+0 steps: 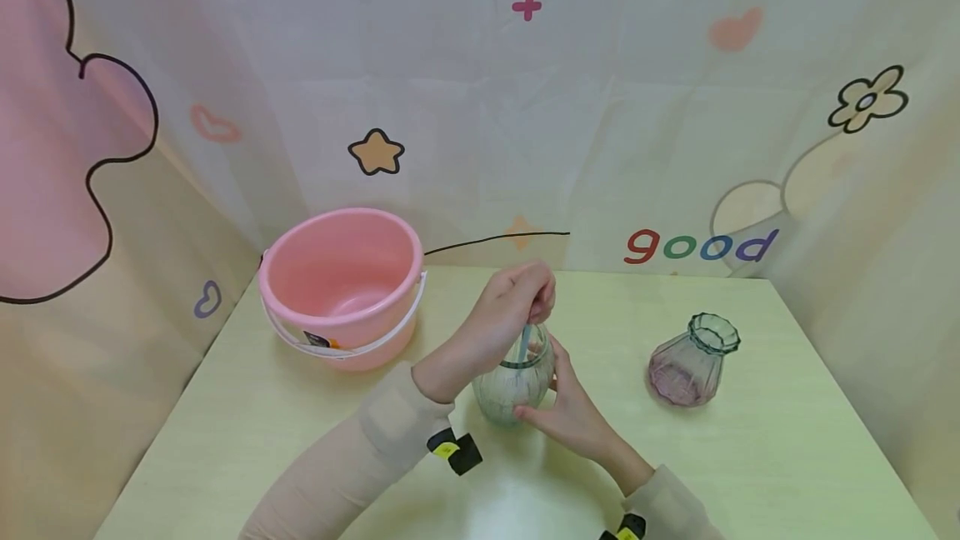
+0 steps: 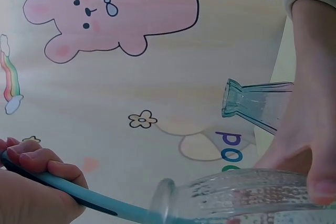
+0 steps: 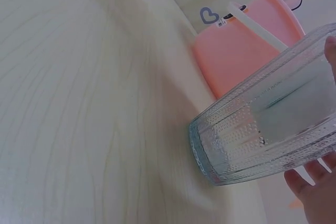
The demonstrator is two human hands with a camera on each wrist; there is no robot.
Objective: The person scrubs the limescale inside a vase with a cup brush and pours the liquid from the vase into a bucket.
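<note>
My left hand grips the upper end of a blue-handled bottle brush, above the mouth of a ribbed clear glass vase. The brush's handle runs down through the vase's mouth; its head shows only as a blurred pale patch through the glass. With thumb and fingers spread round the vase's side, my right hand holds it near the table's middle. In the right wrist view the vase shows its bluish base close to the tabletop; whether they touch I cannot tell.
A pink bucket with a white handle stands at the back left of the pale table. To the right is a second glass vase, greenish at the rim and purplish below. A printed curtain hangs behind the table and along its sides.
</note>
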